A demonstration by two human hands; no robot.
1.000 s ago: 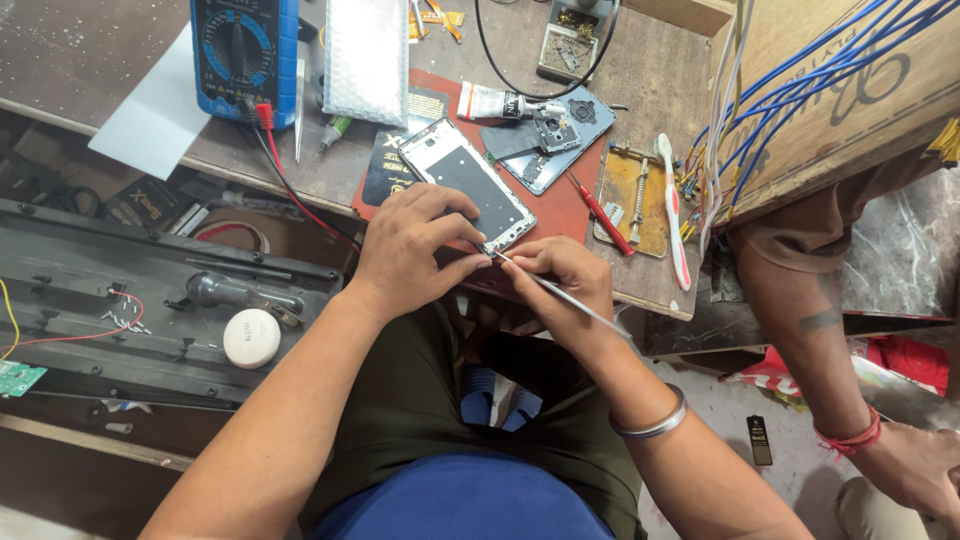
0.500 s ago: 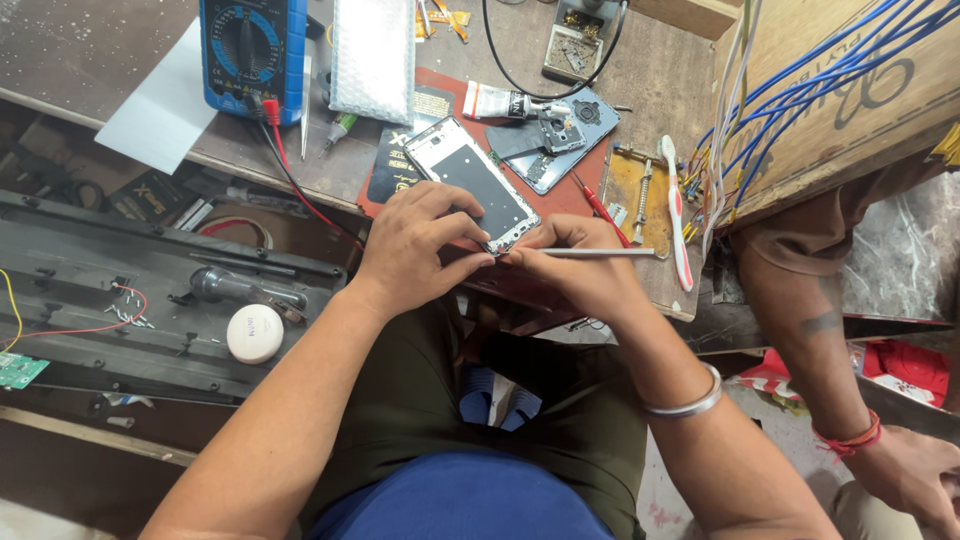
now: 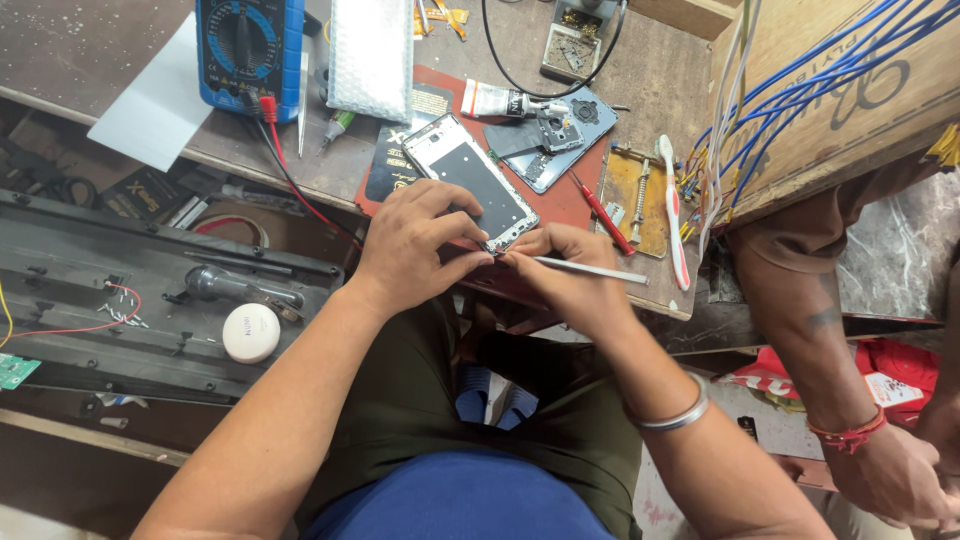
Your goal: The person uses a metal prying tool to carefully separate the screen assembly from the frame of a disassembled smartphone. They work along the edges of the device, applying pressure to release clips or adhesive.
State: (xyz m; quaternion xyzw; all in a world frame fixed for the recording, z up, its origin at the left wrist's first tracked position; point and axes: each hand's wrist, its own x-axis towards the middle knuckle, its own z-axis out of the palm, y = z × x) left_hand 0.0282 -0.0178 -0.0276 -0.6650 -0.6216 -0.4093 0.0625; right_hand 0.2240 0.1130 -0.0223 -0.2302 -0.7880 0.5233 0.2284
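While the left hand point(image 3: 415, 240) pinches the opened phone point(image 3: 470, 183) steady, the right hand point(image 3: 565, 270) grips a slim metal tool point(image 3: 590, 269), prying at its lower corner; next likely calls for gentle leverage.

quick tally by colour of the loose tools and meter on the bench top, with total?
Blue: 1, the blue box-shaped multimeter
Red: 1, the red-handled screwdriver
White and pink: 1, the white-and-pink plastic toothbrush
White: 1, the white glue tube
Silver: 1, the thin silver metal pick in the right hand
Total: 5
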